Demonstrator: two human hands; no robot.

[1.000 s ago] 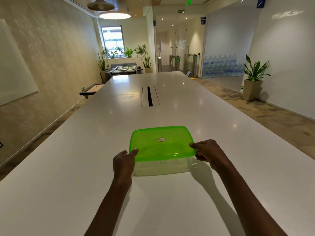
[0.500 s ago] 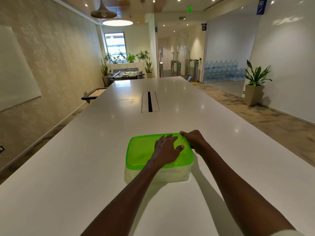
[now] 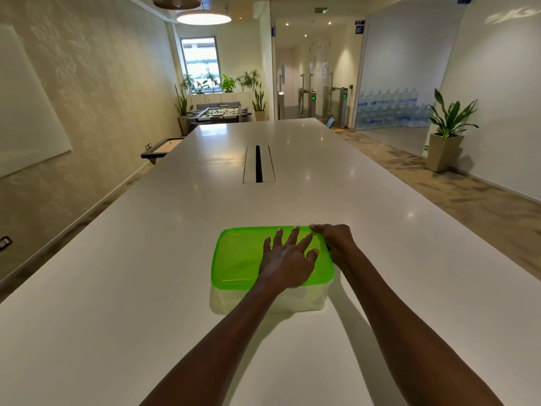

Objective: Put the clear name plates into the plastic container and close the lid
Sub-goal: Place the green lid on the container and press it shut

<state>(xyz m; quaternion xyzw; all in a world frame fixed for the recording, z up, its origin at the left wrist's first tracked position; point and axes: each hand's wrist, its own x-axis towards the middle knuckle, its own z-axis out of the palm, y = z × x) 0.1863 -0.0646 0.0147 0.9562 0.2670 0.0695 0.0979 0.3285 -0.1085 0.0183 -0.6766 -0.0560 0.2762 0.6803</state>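
A clear plastic container (image 3: 234,301) with a green lid (image 3: 237,256) on top sits on the white table in front of me. My left hand (image 3: 288,260) lies flat on the right half of the lid, fingers spread. My right hand (image 3: 336,238) curls over the lid's far right corner, fingers bent on its rim. The name plates cannot be made out through the cloudy walls.
The long white table (image 3: 117,288) stretches ahead, with a dark cable slot (image 3: 258,164) in its middle. Floor lies beyond the right edge, with a potted plant (image 3: 446,133) by the wall. A foosball table (image 3: 219,114) stands past the far end.
My hands left the lid's near side edges. The left hand moved onto the lid top and spread flat; the right hand shifted to the far right corner.
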